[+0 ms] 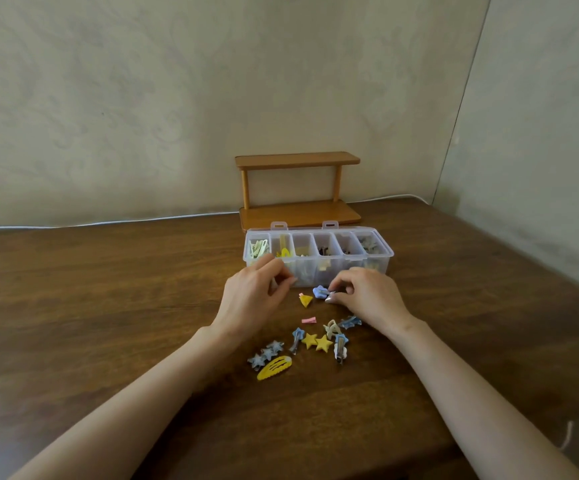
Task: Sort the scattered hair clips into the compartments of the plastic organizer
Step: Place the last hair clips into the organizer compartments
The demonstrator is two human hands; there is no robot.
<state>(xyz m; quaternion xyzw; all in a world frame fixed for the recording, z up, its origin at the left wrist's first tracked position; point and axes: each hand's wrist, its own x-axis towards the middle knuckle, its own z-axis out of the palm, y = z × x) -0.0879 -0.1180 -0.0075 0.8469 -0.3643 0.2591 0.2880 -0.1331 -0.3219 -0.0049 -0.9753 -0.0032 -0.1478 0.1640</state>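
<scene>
On the brown wooden surface (pixel 108 306), at 12 o'clock from the loose clips: a clear plastic organizer (pixel 379 265), open on top, with a row of compartments. Pale green clips in the leftmost compartment, yellow ones in the next, dark ones near the middle, greyish ones at the right end.

Right hand (pixel 367 296), just in front of the organizer, at 2 o'clock from the pile: pinches a blue flower clip (pixel 319 292) between thumb and forefinger, low over the surface. Other fingers (pixel 343 277) curled.

Left hand (pixel 250 299), at 10 o'clock from the pile, close to the organizer's front wall: fingers (pixel 282 273) curled, tips near the thumb. Cannot tell if something small is pinched there.

Between the hands: a yellow triangle clip (pixel 306 300), and at 6 o'clock from it a small pink clip (pixel 309 320).

Further toward 6 o'clock, a cluster: two yellow star clips (pixel 316 342) touching each other, a blue star clip (pixel 297 337) at 9 o'clock from them, a beige claw clip (pixel 332 329) at 1 o'clock. At 7 o'clock from the cluster: a grey-blue clip with three stars (pixel 266 353), and just beside it a yellow snap clip (pixel 274 367).

Behind the organizer, at 12 o'clock: a small two-level wooden shelf (pixel 298 188) by the wall. Along the far edge of the surface, a white cable (pixel 108 222).
</scene>
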